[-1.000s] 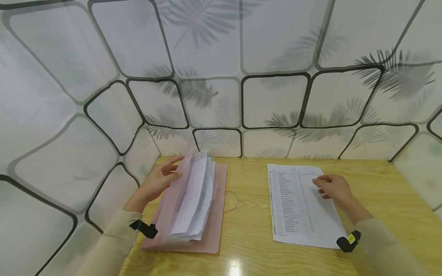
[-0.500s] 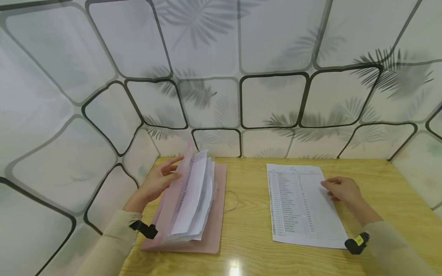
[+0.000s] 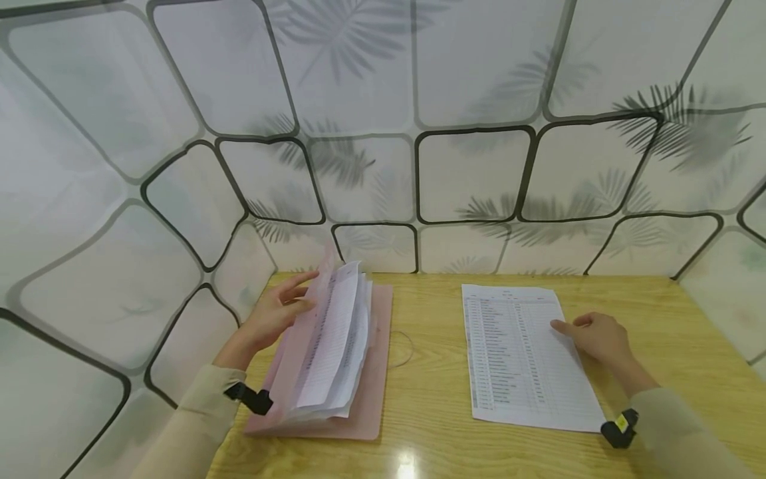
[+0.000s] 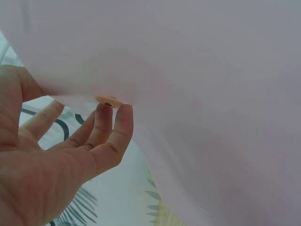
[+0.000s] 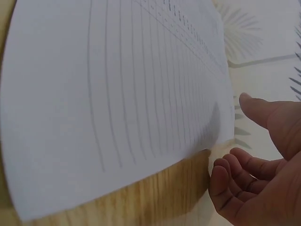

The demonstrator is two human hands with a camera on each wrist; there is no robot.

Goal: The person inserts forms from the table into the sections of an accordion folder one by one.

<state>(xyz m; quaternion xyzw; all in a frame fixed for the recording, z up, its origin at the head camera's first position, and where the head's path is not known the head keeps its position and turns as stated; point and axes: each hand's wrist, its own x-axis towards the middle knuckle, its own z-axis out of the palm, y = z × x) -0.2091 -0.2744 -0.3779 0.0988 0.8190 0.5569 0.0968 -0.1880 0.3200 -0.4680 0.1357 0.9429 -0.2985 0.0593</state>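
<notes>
A pink translucent folder point(image 3: 380, 379) stands half open on the left, with a stack of printed white sheets point(image 3: 335, 346) inside. My left hand point(image 3: 278, 314) holds up its cover by the outer edge. In the left wrist view, my fingertips touch a small round orange button point(image 4: 109, 101) on that cover. A printed table sheet point(image 3: 509, 352) lies flat on the right. My right hand point(image 3: 600, 338) hovers at the sheet's right edge, thumb extended over the paper. In the right wrist view, thumb and loosely bent fingers are apart, the fingers beside the paper's edge.
A thin elastic loop point(image 3: 411, 349) sticks out from the folder's right side onto the wooden table point(image 3: 431, 399). Patterned wall covering point(image 3: 473, 179) rises directly behind and to the left of the table.
My right hand has shifted right and slightly nearer along the sheet's edge, and its thumb now stretches out over the paper. The left hand and the folder have stayed still.
</notes>
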